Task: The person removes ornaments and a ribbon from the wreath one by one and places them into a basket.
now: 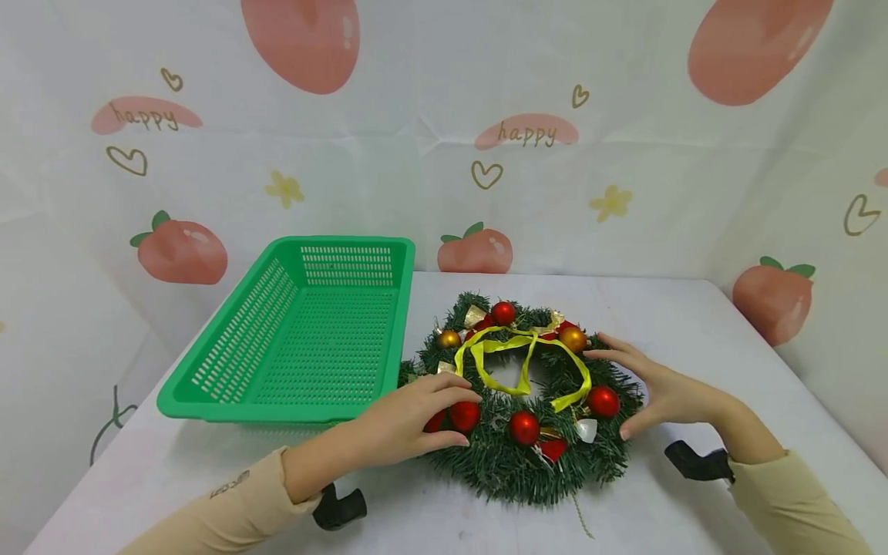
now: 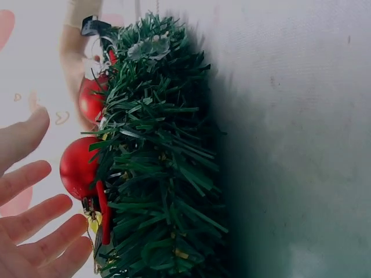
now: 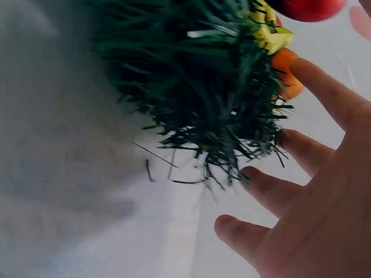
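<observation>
A green wreath [image 1: 527, 470] with red and gold balls lies flat on the white table. Across its centre hole loops a yellow ribbon [image 1: 515, 388], tied near the top. My left hand [image 1: 409, 412] hovers at the wreath's left side, fingers spread and loosely bent beside a red ball [image 1: 465, 416]. In the left wrist view, air shows between those fingers [image 2: 40, 217] and the ball. At the wreath's right edge is my right hand [image 1: 669, 393], thumb and fingers spread apart. Its fingertips reach the outer needles in the right wrist view, one right at an orange-gold ball [image 3: 285, 72].
A green plastic basket [image 1: 402, 308] with slotted walls stands left of the wreath, with nothing inside it. Behind the table [image 1: 645, 308] hangs a white cloth [image 1: 416, 185] printed with peaches and hearts. A thin cord [image 1: 581, 516] trails from the wreath's near edge.
</observation>
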`<state>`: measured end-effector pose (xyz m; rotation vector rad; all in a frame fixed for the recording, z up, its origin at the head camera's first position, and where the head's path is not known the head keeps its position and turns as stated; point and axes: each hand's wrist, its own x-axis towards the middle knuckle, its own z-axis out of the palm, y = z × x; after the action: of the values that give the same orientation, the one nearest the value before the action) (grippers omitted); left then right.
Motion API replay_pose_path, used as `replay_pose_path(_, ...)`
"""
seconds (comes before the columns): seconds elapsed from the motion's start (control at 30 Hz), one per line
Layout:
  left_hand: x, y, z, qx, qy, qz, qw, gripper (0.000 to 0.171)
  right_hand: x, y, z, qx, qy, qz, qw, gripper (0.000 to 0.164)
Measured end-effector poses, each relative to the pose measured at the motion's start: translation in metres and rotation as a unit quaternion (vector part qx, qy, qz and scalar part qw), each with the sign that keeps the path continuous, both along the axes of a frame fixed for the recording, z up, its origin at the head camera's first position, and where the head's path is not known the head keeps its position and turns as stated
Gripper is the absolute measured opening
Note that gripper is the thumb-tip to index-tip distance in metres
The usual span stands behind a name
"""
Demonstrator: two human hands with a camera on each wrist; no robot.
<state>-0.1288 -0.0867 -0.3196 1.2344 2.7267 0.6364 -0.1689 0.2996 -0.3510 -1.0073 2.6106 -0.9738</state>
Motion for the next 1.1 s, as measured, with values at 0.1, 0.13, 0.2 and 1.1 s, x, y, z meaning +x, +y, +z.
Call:
replay_pose_path(0.1, 0.001, 0.001, -0.001, -0.004, 0.003, 0.0, 1.0, 0.045, 0.0, -0.002, -0.003, -0.002, 0.007, 0.007, 1.0, 0.098)
replay_pose_path(0.13, 0.001, 0.002, -0.001, -0.007, 0.004, 0.001, 1.0, 0.045, 0.001, -0.002, -0.003, -0.003, 0.011, 0.01, 1.0, 0.098)
replay_pose_path(0.2, 0.001, 0.003, -0.002, -0.014, 0.007, 0.004, 0.9999, 0.044, 0.001, -0.002, -0.004, -0.005, 0.017, 0.014, 1.0, 0.097)
replay_pose_path(1.1, -0.001, 0.007, -0.009, -0.017, 0.041, 0.003, 0.999, 0.038, 0.003, -0.003, -0.01, 0.0, 0.027, 0.004, 1.0, 0.092)
